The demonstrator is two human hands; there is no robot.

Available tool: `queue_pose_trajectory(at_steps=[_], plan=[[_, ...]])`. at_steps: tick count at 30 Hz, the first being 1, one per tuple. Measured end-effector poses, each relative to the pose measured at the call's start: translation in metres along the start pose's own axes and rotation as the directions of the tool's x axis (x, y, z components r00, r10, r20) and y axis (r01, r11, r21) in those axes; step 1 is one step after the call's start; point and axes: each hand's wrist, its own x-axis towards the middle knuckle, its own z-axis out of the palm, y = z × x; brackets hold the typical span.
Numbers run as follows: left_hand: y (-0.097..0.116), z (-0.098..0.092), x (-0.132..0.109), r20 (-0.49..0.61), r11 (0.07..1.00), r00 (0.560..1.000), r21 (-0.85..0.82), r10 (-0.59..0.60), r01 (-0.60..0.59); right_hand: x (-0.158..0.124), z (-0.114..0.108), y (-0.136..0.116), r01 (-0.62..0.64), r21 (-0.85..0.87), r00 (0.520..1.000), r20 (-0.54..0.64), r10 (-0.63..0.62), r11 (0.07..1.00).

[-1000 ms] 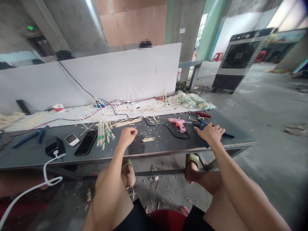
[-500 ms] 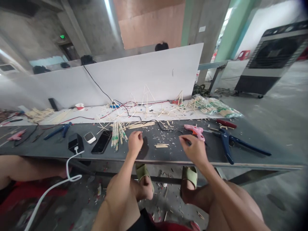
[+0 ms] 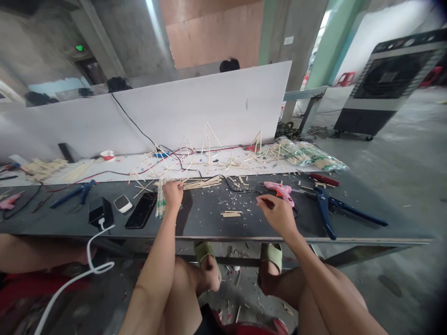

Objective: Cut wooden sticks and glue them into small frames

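My left hand [image 3: 172, 195] is closed over the paper-wrapped chopstick bundles [image 3: 160, 201], covering part of them. Its fingertips touch the left end of a pile of loose thin wooden sticks [image 3: 206, 183]; whether they hold anything is hidden. My right hand [image 3: 278, 214] hovers over the table's right half, thumb and fingers pinched together, and I cannot make out anything between them. Just behind it lies a pink glue gun [image 3: 284, 191] with an orange trigger. Between my hands a few short cut sticks [image 3: 231, 214] lie side by side on the dark table [image 3: 206, 218].
Blue-handled cutters [image 3: 326, 209] and a red-handled tool [image 3: 324, 179] lie at right. To the left are a phone [image 3: 140, 211], a white device [image 3: 123, 204], a black charger box [image 3: 100, 211] and blue pliers [image 3: 75, 193]. Stick frames [image 3: 208, 149] and bagged sticks [image 3: 324, 156] stand behind.
My left hand has moved left and slightly back, from bare table to the wrapped bundles. My right hand stays near the glue gun, still pinched. The camera view has shifted slightly.
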Motion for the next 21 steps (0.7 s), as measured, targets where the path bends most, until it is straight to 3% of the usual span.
queue_pose_trajectory(at_steps=[2,3,5,7,10,13,14,16,19,21], plan=[[0.010,-0.009,-0.012,-0.028,0.978,0.996,-0.198,-0.079,0.072,0.001,-0.005,-0.003,-0.013,0.005,1.000,-0.018,0.013,1.000],[0.017,-0.014,-0.020,-0.003,0.921,0.991,-0.371,-0.132,0.121,0.002,-0.009,-0.004,-0.016,-0.007,0.999,-0.039,0.016,1.000],[0.038,-0.025,-0.037,0.132,0.710,0.984,-0.682,-0.118,0.176,0.008,-0.024,0.000,-0.032,-0.075,0.995,-0.097,0.024,0.997],[0.063,-0.037,-0.054,0.223,0.472,0.974,-0.856,-0.029,0.210,0.016,-0.047,0.014,-0.099,-0.203,0.984,-0.165,0.066,0.974],[0.098,-0.054,-0.072,0.282,0.250,0.958,-0.932,0.048,0.261,0.028,-0.091,0.056,-0.350,-0.446,0.923,-0.312,0.224,0.824],[0.125,-0.062,-0.083,0.299,0.160,0.947,-0.947,0.118,0.279,0.031,-0.124,0.102,-0.572,-0.532,0.810,-0.244,0.534,0.624],[0.131,-0.062,-0.087,0.295,0.140,0.947,-0.950,0.126,0.278,0.030,-0.130,0.114,-0.582,-0.566,0.786,-0.205,0.583,0.584],[0.141,-0.055,-0.097,0.292,0.092,0.949,-0.955,0.120,0.282,0.029,-0.136,0.132,-0.556,-0.629,0.777,-0.161,0.608,0.544],[0.146,-0.039,-0.118,0.329,0.010,0.937,-0.944,0.117,0.330,0.029,-0.141,0.142,-0.508,-0.690,0.808,-0.175,0.562,0.515],[0.144,-0.031,-0.131,0.355,-0.031,0.927,-0.932,0.119,0.360,0.029,-0.145,0.141,-0.491,-0.670,0.846,-0.213,0.489,0.557]])
